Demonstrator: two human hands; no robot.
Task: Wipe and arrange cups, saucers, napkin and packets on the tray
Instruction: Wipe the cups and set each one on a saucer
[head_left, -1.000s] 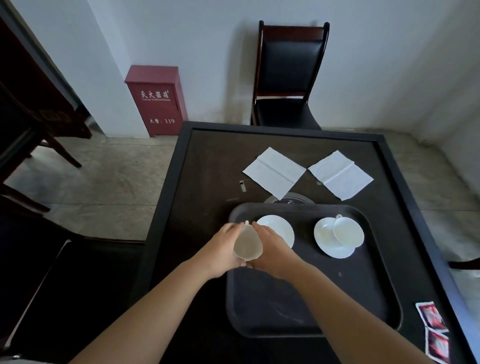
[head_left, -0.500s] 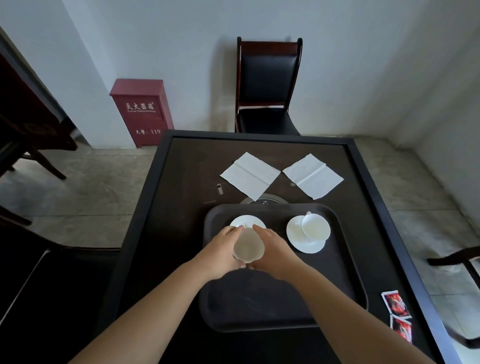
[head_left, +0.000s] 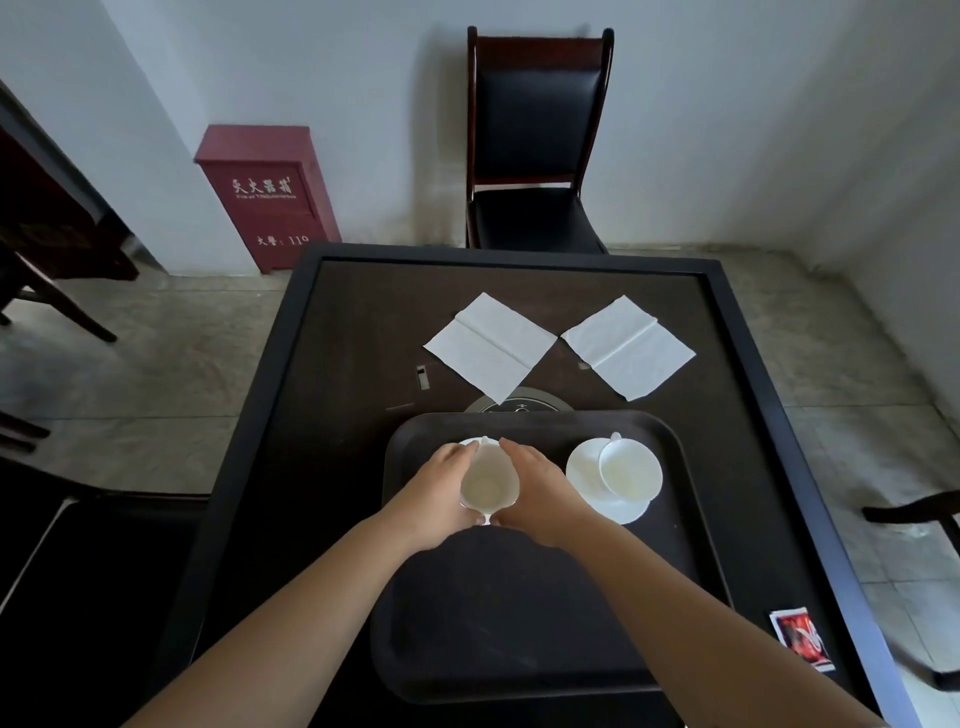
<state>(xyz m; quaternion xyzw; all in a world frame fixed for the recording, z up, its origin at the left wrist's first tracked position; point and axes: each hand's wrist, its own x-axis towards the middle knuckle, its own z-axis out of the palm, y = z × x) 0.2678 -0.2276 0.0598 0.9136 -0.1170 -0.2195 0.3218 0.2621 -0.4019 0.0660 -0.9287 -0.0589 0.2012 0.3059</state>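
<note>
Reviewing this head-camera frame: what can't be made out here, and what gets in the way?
- Left saucer: mostly hidden behind the held cup and both hands; only a far sliver shows.
- Cup against saucer: whether they touch cannot be told.
- Left hand and right hand: fingertips on the cup's far side are hidden.
- Red packets: print too small and blurred to read.
- Metal disc in the table: near part covered by the tray.

In front of me is the dark surface (head_left: 337, 395) with its raised black rim. My dark tray (head_left: 519, 623) sits on the near half. Beyond it two white napkins (head_left: 491, 347) (head_left: 627, 345) lie flat, side by side, corners nearly touching. A round metal disc (head_left: 519, 406) peeks out at the tray's far edge. Red packets (head_left: 800, 636) lie near my right.
</note>
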